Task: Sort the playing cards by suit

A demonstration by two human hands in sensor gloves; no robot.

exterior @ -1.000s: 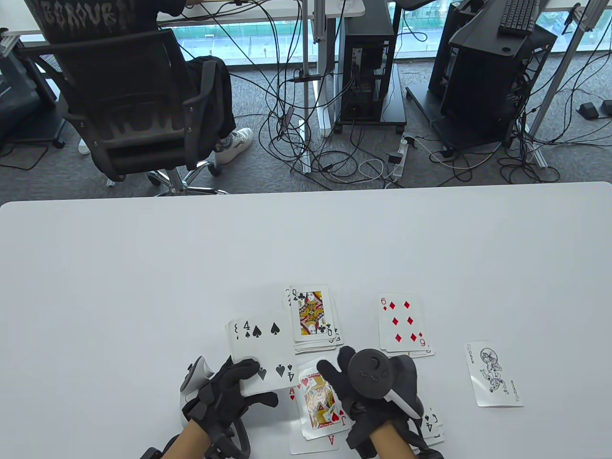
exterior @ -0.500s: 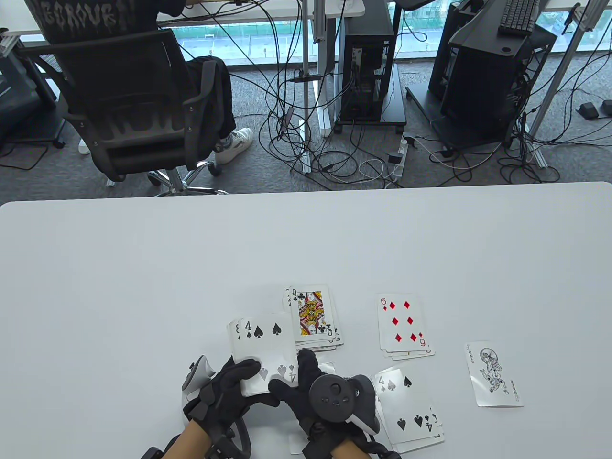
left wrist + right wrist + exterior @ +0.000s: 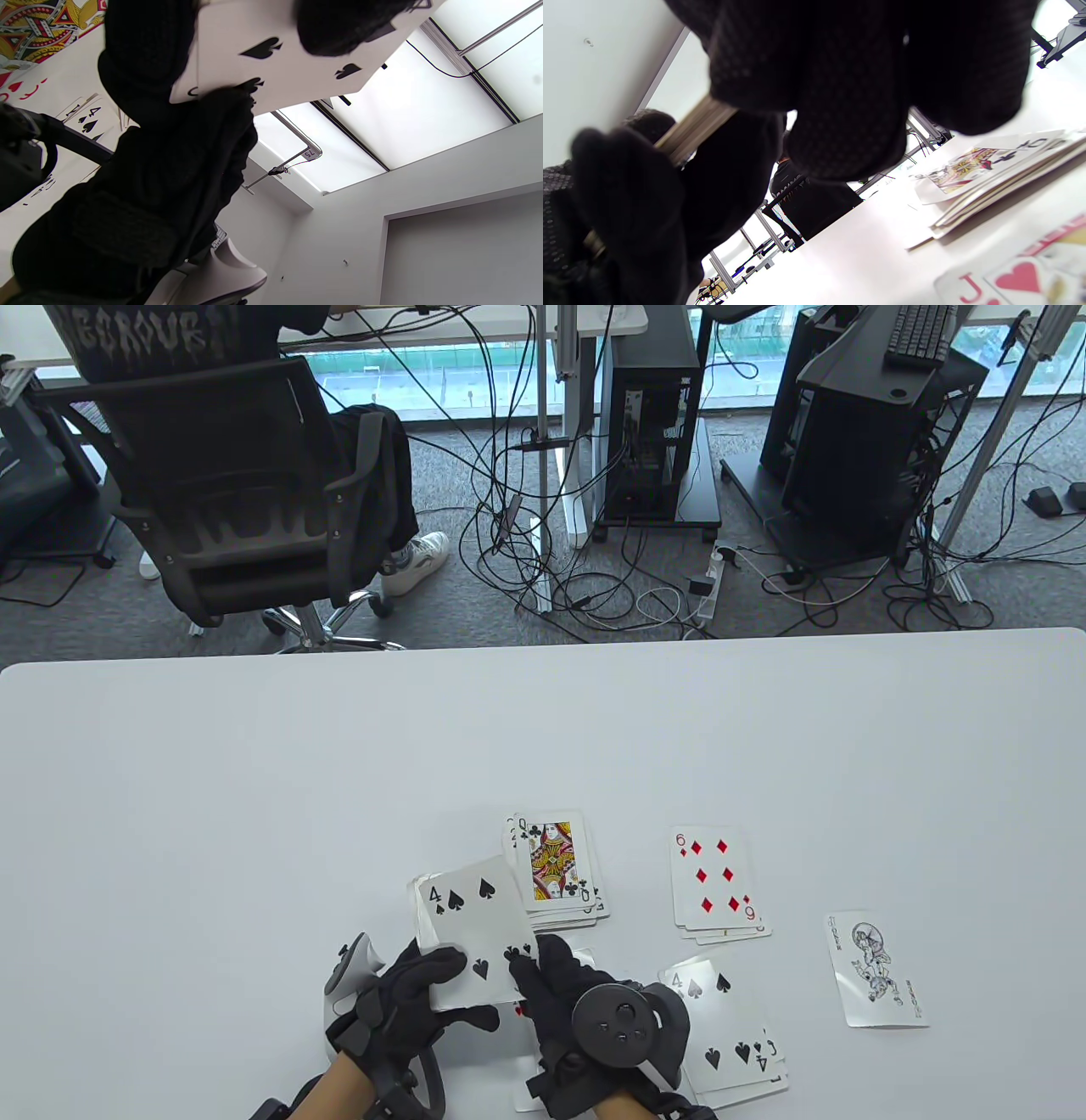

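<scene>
Fingers (image 3: 530, 976) of the right hand (image 3: 585, 1027) are pinching the near corner of the four of spades (image 3: 475, 920), the top card of the deck (image 3: 462, 937) that the left hand (image 3: 399, 1010) is gripping above the table (image 3: 254, 780). By my reading, this is the draw step: peeling one card off. Next, the card probably needs carrying to the spade pile (image 3: 730, 1035) lying to the right, not to the club pile (image 3: 556, 869), diamond pile (image 3: 717, 882) or heart pile (image 3: 1018, 275).
</scene>
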